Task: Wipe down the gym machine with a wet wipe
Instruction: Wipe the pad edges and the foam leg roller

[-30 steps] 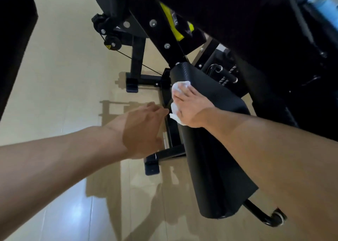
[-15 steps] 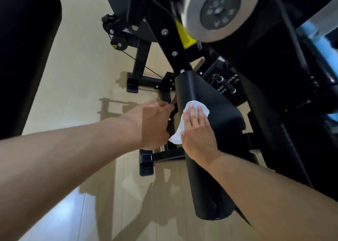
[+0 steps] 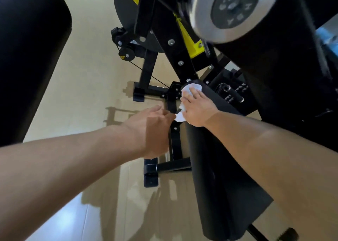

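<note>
A long black padded seat of the gym machine runs from the lower right up to the middle of the view. With flat, straight fingers, my right hand presses a white wet wipe onto the far end of the pad, near the black frame post. A corner of the wipe hangs off the pad's left edge. Just left of the pad hovers my left hand, its fingers loosely bent and holding nothing; whether it touches the frame I cannot tell.
A round silver and black roller end cap looms close at the top right. A black padded roller fills the left edge. Black base bars with feet lie on the beige tiled floor. Yellow machine parts sit behind the post.
My right hand slid the wipe down the pad toward me, then back up to the pad's far end. My left hand stayed beside the pad. The view shifted as my head moved.
</note>
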A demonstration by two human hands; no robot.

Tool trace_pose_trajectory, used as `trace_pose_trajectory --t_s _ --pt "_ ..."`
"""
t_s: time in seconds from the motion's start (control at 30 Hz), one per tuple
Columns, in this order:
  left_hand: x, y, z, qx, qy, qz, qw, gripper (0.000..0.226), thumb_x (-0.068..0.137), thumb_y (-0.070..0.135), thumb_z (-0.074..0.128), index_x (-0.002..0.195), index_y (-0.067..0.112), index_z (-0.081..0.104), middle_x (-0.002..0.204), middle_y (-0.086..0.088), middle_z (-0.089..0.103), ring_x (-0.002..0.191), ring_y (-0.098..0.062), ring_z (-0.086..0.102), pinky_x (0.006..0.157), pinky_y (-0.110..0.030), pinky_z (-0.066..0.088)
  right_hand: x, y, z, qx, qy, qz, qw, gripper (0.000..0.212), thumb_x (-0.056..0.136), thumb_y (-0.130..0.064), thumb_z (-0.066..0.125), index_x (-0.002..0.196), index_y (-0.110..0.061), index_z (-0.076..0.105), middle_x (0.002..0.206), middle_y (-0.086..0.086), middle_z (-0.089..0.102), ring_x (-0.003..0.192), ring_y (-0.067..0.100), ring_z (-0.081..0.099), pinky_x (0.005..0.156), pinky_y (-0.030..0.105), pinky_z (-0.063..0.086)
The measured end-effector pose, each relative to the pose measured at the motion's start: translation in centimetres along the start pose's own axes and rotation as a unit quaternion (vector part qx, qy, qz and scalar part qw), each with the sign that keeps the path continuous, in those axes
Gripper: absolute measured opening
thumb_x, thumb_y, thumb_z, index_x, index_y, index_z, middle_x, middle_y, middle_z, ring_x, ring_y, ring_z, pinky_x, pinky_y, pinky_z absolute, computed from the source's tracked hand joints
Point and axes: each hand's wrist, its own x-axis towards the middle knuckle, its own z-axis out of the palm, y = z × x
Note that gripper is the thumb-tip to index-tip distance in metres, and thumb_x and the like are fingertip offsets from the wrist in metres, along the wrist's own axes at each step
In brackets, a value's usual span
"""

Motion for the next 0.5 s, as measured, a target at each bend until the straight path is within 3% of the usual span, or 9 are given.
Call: trace_pose_trajectory --t_s 0.1,0.27,0.33,0.4,0.5 --pt "0.1 -0.3 0.1 0.009 -0.009 -0.001 1.000 0.067 0.096 0.021 0.059 0.155 0.017 0.029 0.151 -0.004 0.046 0.148 -0.022 0.030 0.121 -0.032 0.028 0.9 0.8 -0.8 -0.024 -0.008 -0.008 1.000 0.061 0.104 -0.039 0.030 0.159 -0.015 0.019 0.169 0.011 0.001 0.155 0.034 -0.009 0.127 0.048 0.002" --pt "0.7 -1.0 0.0 0.014 -0.006 -0.014 1.000 0.078 0.096 0.026 0.060 0.159 0.016 0.015 0.165 -0.011 0.025 0.156 -0.024 0.009 0.127 -0.038 0.016 3.3 -2.5 0.7 0.061 0.060 0.206 0.975 0.071 0.104 -0.035 0.036 0.162 -0.016 0.002 0.170 0.010 -0.011 0.155 0.037 -0.013 0.126 0.053 0.001" --pt "0.7 -1.0 -0.1 0.010 -0.012 -0.017 1.000 0.079 0.096 0.026 0.060 0.160 0.016 0.013 0.166 -0.011 0.023 0.156 -0.024 0.008 0.127 -0.038 0.015 4.0 -3.1 0.7 0.057 0.053 0.237 0.968 0.071 0.106 -0.037 0.035 0.162 -0.016 -0.003 0.169 0.012 -0.014 0.154 0.040 -0.014 0.125 0.055 0.002" --pt "0.6 -0.9 0.0 0.011 -0.008 -0.014 1.000 0.082 0.096 0.026 0.060 0.160 0.016 0.009 0.165 -0.011 0.023 0.156 -0.025 0.007 0.127 -0.038 0.013 3.9 -2.9 0.5 0.020 0.037 0.222 0.974 0.070 0.106 -0.040 0.032 0.163 -0.017 -0.001 0.169 0.012 -0.015 0.153 0.042 -0.014 0.125 0.056 0.002" --pt "0.4 -0.8 0.0 0.015 -0.008 -0.010 1.000 0.085 0.097 0.027 0.059 0.160 0.017 0.002 0.164 -0.011 0.026 0.157 -0.025 0.002 0.128 -0.039 0.007 2.8 -3.1 0.4 -0.061 -0.023 0.134 0.989 0.062 0.106 -0.038 0.030 0.162 -0.017 0.015 0.169 0.012 -0.011 0.153 0.042 -0.016 0.124 0.056 -0.003"
